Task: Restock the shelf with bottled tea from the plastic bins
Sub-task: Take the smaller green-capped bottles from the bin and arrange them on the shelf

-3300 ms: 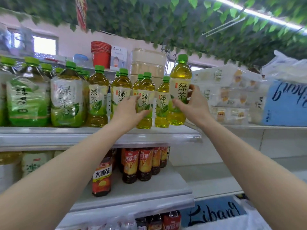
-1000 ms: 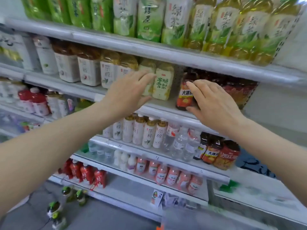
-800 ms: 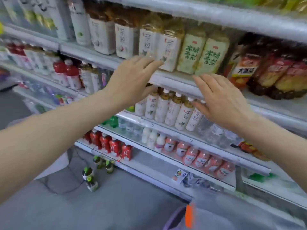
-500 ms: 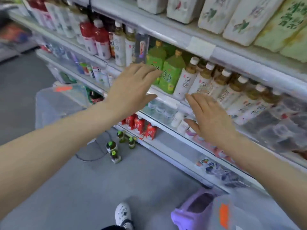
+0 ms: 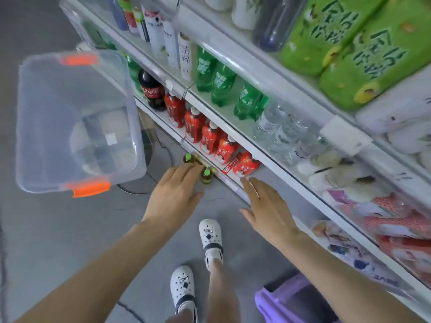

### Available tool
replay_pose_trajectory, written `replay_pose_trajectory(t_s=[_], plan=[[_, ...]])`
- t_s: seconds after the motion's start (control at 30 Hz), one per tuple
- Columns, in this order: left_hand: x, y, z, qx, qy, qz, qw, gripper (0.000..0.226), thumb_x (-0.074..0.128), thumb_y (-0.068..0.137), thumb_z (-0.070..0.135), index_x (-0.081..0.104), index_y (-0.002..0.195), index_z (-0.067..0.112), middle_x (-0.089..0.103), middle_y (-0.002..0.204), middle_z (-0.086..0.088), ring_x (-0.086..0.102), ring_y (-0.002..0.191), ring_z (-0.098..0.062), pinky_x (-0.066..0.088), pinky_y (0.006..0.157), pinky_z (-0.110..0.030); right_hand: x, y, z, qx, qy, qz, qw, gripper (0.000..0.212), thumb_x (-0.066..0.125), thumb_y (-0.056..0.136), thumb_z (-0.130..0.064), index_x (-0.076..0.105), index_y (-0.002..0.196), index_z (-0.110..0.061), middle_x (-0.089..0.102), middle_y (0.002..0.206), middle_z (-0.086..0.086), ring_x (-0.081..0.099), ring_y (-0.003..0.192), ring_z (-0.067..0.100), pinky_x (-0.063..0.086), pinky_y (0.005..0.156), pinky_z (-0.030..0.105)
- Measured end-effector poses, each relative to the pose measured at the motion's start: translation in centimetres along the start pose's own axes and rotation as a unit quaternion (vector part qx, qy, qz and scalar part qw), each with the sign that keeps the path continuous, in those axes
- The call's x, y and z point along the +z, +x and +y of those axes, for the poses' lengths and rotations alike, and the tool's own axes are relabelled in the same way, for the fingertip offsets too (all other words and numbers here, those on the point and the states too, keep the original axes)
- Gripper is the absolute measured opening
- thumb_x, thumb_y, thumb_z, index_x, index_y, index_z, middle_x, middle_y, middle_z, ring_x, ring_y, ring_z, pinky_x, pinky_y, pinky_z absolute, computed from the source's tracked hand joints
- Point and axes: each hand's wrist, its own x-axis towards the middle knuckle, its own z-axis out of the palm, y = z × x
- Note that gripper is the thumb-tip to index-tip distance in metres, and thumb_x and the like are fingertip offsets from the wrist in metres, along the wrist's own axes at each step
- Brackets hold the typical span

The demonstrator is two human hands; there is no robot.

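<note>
Reaching down, the open, empty left hand (image 5: pixel 173 194) hovers nearest the upright tea bottles (image 5: pixel 206 176) on the floor; the open right hand (image 5: pixel 268 210) trails beside them.

Light: bright, even, soft shadows | Blur: motion smear on green cartons (image 5: pixel 349 43) | Edges: shelf (image 5: pixel 268 157) lines bent by wide-angle lens

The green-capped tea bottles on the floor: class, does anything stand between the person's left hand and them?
Nothing visible does. The left hand reaches down with straight fingers right at the tea bottles standing on the floor by the bottom shelf. The clear bin sits off to the left, out of the way.
</note>
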Motion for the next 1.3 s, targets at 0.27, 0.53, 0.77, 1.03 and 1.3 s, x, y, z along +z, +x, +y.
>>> replay_pose_trajectory(t_s=[0.27,0.53,0.77,1.03,1.3], plan=[[17.9,1.3,-9.0,-0.12,-0.012,-0.089,0.989,0.07,0.087,0.069,0.023,0.057,0.13,0.008,0.062,0.124,-0.011,0.058,0.113,-0.035,0.053,0.088,-0.043,19.8,9.8,2.7,0.026,0.025,-0.123,0.992,0.084,0.085,0.072,-0.038,0.049,0.142,-0.01,0.061,0.124,0.014,0.066,0.101,0.031,0.057,0.078,0.039],[32.9,5.4,-17.7,-0.212,-0.049,-0.118,0.969,0.069,0.08,0.075,0.02,0.05,0.136,0.01,0.054,0.132,-0.012,0.053,0.118,-0.037,0.051,0.091,-0.048,35.2,19.2,4.8,0.034,0.07,-0.159,0.984,0.087,0.07,0.09,-0.033,0.018,0.156,-0.013,0.033,0.154,0.016,0.041,0.137,0.033,0.042,0.106,0.039],[39.7,10.2,-23.7,-0.262,-0.063,-0.083,0.96,0.075,0.07,0.085,0.021,0.032,0.149,0.016,0.039,0.146,-0.012,0.042,0.129,-0.035,0.039,0.101,-0.044,44.5,22.9,4.7,0.041,0.102,-0.114,0.987,0.083,0.084,0.076,-0.027,0.041,0.145,-0.007,0.05,0.141,0.017,0.053,0.126,0.034,0.047,0.105,0.04],[44.0,14.8,-27.9,-0.286,-0.066,-0.102,0.95,0.077,0.071,0.085,0.018,0.027,0.148,0.018,0.047,0.14,-0.013,0.051,0.121,-0.036,0.041,0.096,-0.045,48.4,23.4,5.6,0.054,0.159,-0.039,0.985,0.079,0.092,0.062,-0.024,0.056,0.13,-0.006,0.059,0.123,0.012,0.053,0.114,0.03,0.048,0.098,0.038],[45.3,15.5,-28.5,-0.291,-0.096,-0.077,0.949,0.06,0.077,0.079,0.014,0.04,0.126,0.018,0.061,0.118,-0.011,0.058,0.104,-0.035,0.047,0.088,-0.043,48.6,23.3,4.8,0.042,0.16,-0.027,0.986,0.078,0.097,0.05,-0.023,0.06,0.118,-0.01,0.066,0.117,0.008,0.063,0.11,0.028,0.056,0.081,0.033]])
